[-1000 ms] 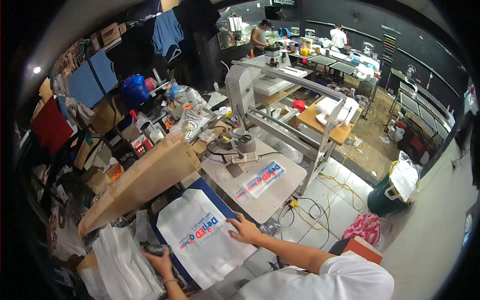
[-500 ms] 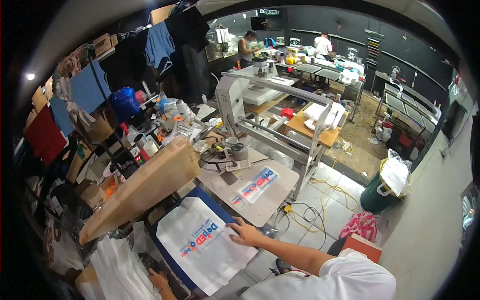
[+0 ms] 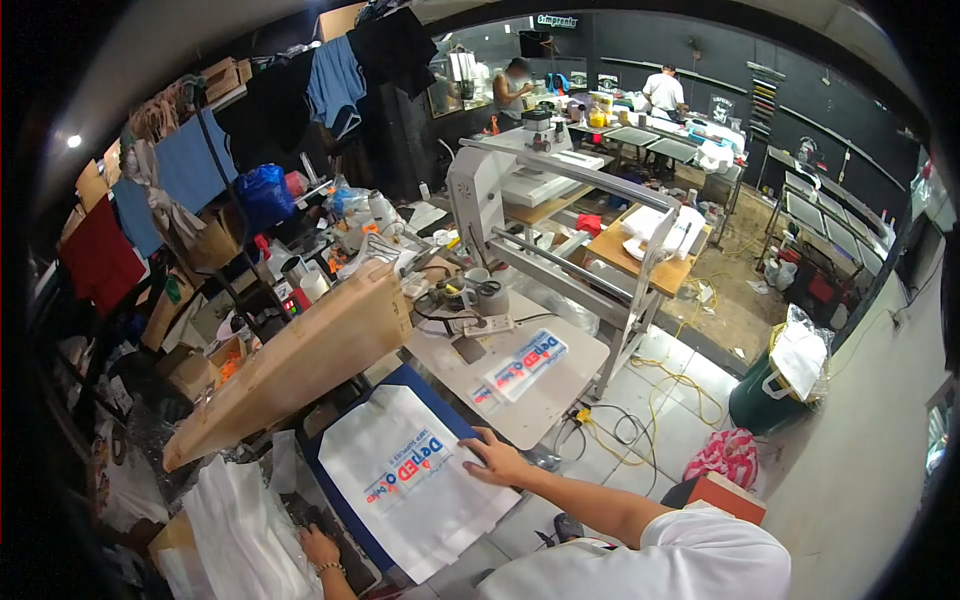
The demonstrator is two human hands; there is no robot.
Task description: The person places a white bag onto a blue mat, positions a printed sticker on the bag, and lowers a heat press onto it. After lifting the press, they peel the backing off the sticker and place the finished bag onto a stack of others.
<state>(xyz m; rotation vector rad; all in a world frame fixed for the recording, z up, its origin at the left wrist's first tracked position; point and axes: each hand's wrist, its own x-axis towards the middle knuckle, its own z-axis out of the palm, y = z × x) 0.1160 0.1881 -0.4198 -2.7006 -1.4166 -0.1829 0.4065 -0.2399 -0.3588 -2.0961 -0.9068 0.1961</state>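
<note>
A white bag with blue and red "DepED" lettering (image 3: 385, 450) lies flat on a blue board (image 3: 330, 465) in front of me. My right hand (image 3: 495, 462) rests on the bag's right edge, its fingers spread and holding nothing. Low on the left, my left hand (image 3: 320, 548) is beside a pile of white bags (image 3: 235, 525); its fingers are dark and partly hidden, so I cannot make out their grip. On the pale tabletop (image 3: 470, 385) beyond the board lies a printed sheet (image 3: 522, 367) with similar lettering.
A long brown cardboard box (image 3: 300, 365) leans left of the board. Behind the tabletop stands a grey metal frame (image 3: 560, 240). A power strip (image 3: 489, 325) and a cup with scissors (image 3: 490, 297) sit nearby. Yellow cables (image 3: 680, 380) cross the floor. Two people work at the back.
The whole scene has shifted slightly right in view as the head turned. My right hand stays at the bag's edge, and my left hand stays beside the pile.
</note>
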